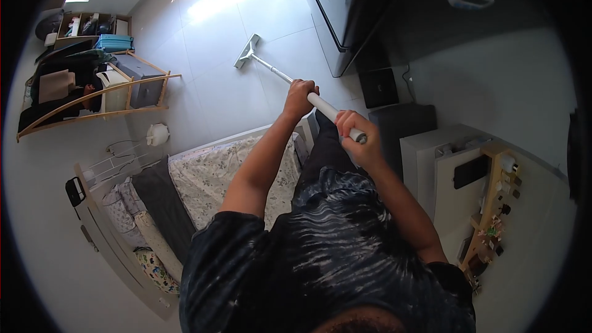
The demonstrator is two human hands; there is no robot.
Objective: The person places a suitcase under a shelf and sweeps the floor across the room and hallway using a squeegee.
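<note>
Your left hand and right hand are set apart along the white mop, each clamped around its handle. Your left arm reaches forward, only slightly bent, its hand farther down the pole. Your right elbow sits out to the side, the forearm angling inward, and the handle's grey end pokes just past that fist. The mop's flat head rests on the pale tiled floor, ahead of you and to the left, beyond the bed.

The backs of your hands hide some of your fingers and the pole beneath them. The mop head's underside is out of sight, your feet are hard to make out, and black borders cut off the room's edges.
</note>
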